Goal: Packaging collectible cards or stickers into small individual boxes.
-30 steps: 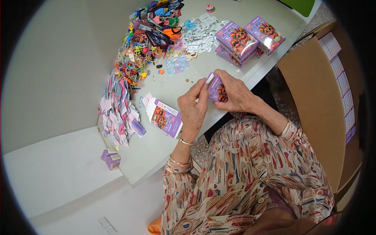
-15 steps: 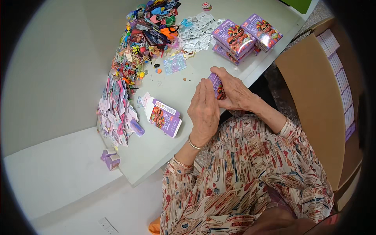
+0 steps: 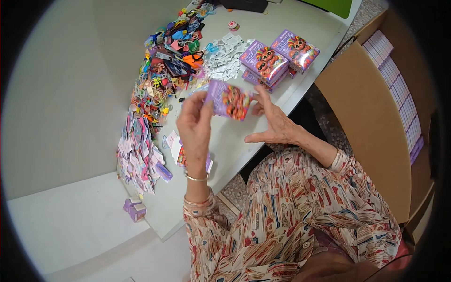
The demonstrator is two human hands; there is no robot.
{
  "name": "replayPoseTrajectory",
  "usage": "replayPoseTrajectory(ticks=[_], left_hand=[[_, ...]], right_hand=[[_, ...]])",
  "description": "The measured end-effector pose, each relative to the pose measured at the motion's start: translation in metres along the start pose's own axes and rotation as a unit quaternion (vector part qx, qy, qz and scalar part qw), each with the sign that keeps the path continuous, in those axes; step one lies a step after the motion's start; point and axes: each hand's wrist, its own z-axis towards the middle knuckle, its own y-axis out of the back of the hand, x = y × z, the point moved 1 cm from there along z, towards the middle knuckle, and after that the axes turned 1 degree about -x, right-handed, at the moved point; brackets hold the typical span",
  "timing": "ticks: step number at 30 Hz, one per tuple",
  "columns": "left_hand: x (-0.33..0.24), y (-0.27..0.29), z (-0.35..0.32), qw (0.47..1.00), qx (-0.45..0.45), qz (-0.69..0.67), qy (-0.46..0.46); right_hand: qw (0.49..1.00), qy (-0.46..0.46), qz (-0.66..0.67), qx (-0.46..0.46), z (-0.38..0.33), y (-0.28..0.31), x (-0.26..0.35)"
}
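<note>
Above the pale table (image 3: 228,152), a small purple box (image 3: 230,100) is held in the left hand (image 3: 193,127), broad printed face up.
Its long axis runs left to right, dipping toward the right, with the lettered end by the left hand and the cartoon figures toward the right hand (image 3: 277,126). The face is purple with pale lettering and red-orange, rainbow-haired figures, slightly blurred. Left thumb and fingers pinch the left end; the right hand is spread wide, thumb well away from its fingers, whose tips are at the box's right edge, though I cannot tell whether they touch. Similar boxes (image 3: 264,61) are stacked beyond, and an opened box (image 3: 181,157) lies partly behind the left wrist.
</note>
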Motion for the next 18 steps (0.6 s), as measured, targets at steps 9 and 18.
replayPoseTrajectory(ticks=[9,18], left_hand=[[0.018,-0.067,0.085,0.998,0.047,0.01,-0.044],[0.015,0.046,0.042,0.995,-0.033,0.094,-0.025]], right_hand=[[0.999,0.024,-0.043,0.02,0.005,-0.013,-0.016],[0.997,0.034,-0.061,-0.025,0.0,-0.015,-0.028]])
